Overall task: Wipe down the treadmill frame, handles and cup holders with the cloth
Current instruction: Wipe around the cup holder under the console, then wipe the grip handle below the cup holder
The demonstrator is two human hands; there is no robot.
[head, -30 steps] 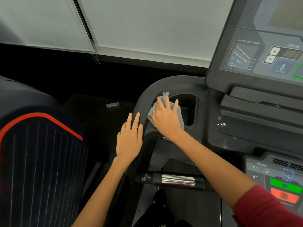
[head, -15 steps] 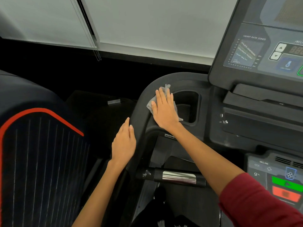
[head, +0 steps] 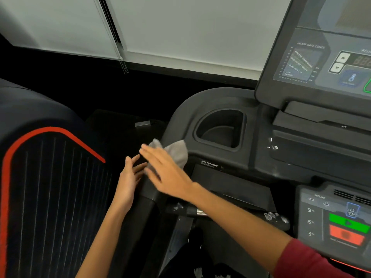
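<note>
Pale blinds [head: 180,27] across the far side, dark floor beneath, a neighbouring black machine with a red stripe [head: 50,177] at left. Treadmill frame [head: 180,109] curving through the middle, cup holder [head: 220,129] sunk in it, console panel [head: 321,57] at the far right, green and red buttons on the near-right control pad [head: 345,223].

Right hand [head: 170,173] lying flat, fingers straight and spread, blurred with motion, pressing the grey cloth [head: 176,151] against the left edge of the frame, near and to the left of the cup holder. Half a second back, same hand and cloth sitting farther away, on the rim right beside the holder's left wall; now slid nearer and leftward down the curve, leaving the whole holder uncovered. Cloth bunched under and beyond the fingers, one corner poking out toward the far left.

Left hand [head: 128,181] relaxed, fingers extended and holding nothing, just beside the right hand, fingertips close to the near edge of the cloth; contact with it unclear through the blur. Earlier resting lower against the frame's outer side with fingers together; now turned a little more palm-in, fingers slightly parted.

Chrome-banded handle [head: 192,212] partly hidden under the right forearm, red sleeve [head: 305,259] at the near right. White flecks on the tray ledge [head: 273,146].
</note>
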